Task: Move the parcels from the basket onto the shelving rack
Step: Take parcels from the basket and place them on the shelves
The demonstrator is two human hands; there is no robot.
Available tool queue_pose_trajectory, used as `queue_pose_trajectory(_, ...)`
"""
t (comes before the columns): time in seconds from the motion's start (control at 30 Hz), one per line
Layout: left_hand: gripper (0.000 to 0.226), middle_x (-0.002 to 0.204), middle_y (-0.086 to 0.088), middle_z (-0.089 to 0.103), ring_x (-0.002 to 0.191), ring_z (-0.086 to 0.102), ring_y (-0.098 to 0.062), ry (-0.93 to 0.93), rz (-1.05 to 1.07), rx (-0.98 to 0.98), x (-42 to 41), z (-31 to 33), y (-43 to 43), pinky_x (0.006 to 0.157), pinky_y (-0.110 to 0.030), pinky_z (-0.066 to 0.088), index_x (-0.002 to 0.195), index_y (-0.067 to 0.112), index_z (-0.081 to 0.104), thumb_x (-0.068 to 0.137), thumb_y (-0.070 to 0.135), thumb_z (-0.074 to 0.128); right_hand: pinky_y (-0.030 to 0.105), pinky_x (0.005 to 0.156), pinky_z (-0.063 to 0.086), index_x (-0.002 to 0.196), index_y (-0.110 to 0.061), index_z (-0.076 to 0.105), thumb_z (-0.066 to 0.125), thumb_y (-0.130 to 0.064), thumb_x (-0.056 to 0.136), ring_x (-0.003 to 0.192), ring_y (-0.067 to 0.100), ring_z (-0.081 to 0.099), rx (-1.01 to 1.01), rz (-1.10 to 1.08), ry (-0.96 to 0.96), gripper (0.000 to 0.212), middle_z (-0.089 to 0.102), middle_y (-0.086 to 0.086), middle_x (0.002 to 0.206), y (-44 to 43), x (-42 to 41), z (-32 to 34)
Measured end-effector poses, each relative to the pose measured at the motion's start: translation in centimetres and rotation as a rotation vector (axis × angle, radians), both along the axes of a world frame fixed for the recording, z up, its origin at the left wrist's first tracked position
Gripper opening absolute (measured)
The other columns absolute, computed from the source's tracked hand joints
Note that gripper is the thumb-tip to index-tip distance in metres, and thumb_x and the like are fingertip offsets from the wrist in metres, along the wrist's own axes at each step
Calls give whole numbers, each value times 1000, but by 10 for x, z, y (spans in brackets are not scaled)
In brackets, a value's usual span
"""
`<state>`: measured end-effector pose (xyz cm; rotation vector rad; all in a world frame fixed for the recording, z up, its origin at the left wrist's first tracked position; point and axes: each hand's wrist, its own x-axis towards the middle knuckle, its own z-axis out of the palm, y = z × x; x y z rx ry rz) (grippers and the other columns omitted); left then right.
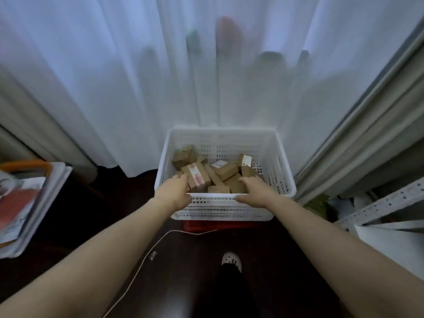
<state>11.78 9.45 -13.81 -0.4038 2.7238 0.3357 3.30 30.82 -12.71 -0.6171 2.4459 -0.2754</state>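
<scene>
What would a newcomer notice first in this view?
The white basket sits at centre, against the curtain, part-filled with brown parcels. Both hands reach over its near rim, left hand at a taped parcel, right hand on the pile. The grey rack stands at the right edge.

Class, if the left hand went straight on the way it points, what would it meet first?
Probably the red-labelled parcel just ahead of the left hand in the basket; they may already touch.

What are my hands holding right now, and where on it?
Cannot be told. Both reach over the basket rim: the left hand touches the red-taped parcel, the right hand a plain parcel, thumbs outside the rim.
</scene>
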Motion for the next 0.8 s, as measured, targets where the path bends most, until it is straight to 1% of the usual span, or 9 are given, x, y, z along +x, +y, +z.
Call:
queue_pose_trajectory(0.13, 59, 132, -8, 50, 115, 53, -28, -83, 146, 29, -68, -32, -31, 82, -37, 49, 143, 15, 33, 88, 22, 54, 32, 104, 37, 149, -12, 26, 57, -36, 93, 135, 25, 37, -3, -23, -147, 68, 32, 9, 152, -32, -82, -52)
queue_pose_trajectory(0.23, 54, 127, -11, 53, 108, 56, -28, -132, 198, 85, -105, -67, -48, 73, -33, 45, 140, 12, 36, 89, 19, 53, 31, 98, 40, 147, -11, 30, 56, -29, 94, 130, 26, 44, 11, -50, -207, 62, 38, 11, 148, -55, -127, -92)
queue_pose_trajectory(0.33, 54, 131, -11, 50, 110, 54, -29, -202, 213, 123, -131, -107, -58, 76, -34, 44, 139, 12, 36, 89, 21, 54, 34, 92, 46, 143, -10, 37, 56, -25, 94, 118, 27, 54, 29, -74, -279, 55, 46, 11, 141, -79, -160, -139)
queue_pose_trajectory(0.4, 57, 134, -12, 47, 114, 53, -29, -231, 220, 150, -149, -135, -67, 82, -35, 46, 141, 12, 34, 89, 22, 56, 37, 92, 48, 141, -12, 38, 55, -24, 94, 117, 27, 53, 76, -53, -298, 52, 48, 12, 137, -93, -177, -173)
queue_pose_trajectory(0.5, 54, 132, -12, 49, 113, 54, -29, -213, 195, 208, -179, -179, -81, 80, -32, 45, 138, 12, 39, 90, 27, 58, 39, 93, 46, 146, -19, 31, 51, -20, 95, 121, 31, 47, 154, 77, -299, 54, 39, 14, 140, -109, -198, -224)
queue_pose_trajectory(0.6, 48, 130, -12, 50, 112, 53, -28, -196, 147, 234, -208, -220, -87, 80, -31, 43, 136, 13, 42, 92, 25, 55, 43, 106, 37, 151, -35, 17, 45, -17, 97, 138, 35, 23, 236, 265, -347, 63, 16, 13, 154, -120, -215, -273)
queue_pose_trajectory(0.63, 48, 131, -12, 48, 115, 51, -29, -199, 133, 243, -215, -230, -87, 84, -32, 44, 137, 13, 41, 92, 22, 54, 46, 110, 33, 151, -36, 12, 44, -22, 98, 142, 35, 15, 284, 279, -377, 64, 9, 12, 157, -123, -218, -288)
queue_pose_trajectory(0.7, 50, 135, -12, 45, 121, 46, -29, -209, 101, 245, -226, -246, -84, 93, -36, 42, 141, 13, 37, 94, 20, 51, 48, 114, 25, 153, -26, 3, 45, -45, 97, 144, 38, 6, 391, 183, -455, 72, -3, 15, 158, -128, -219, -314)
queue_pose_trajectory(0.8, 56, 143, -11, 39, 130, 38, -29, -223, 60, 242, -236, -263, -83, 100, -37, 39, 147, 13, 30, 95, 19, 50, 47, 117, 20, 152, -15, -8, 50, -76, 78, 144, 41, 2, 517, -97, -611, 113, -15, 19, 156, -139, -215, -340)
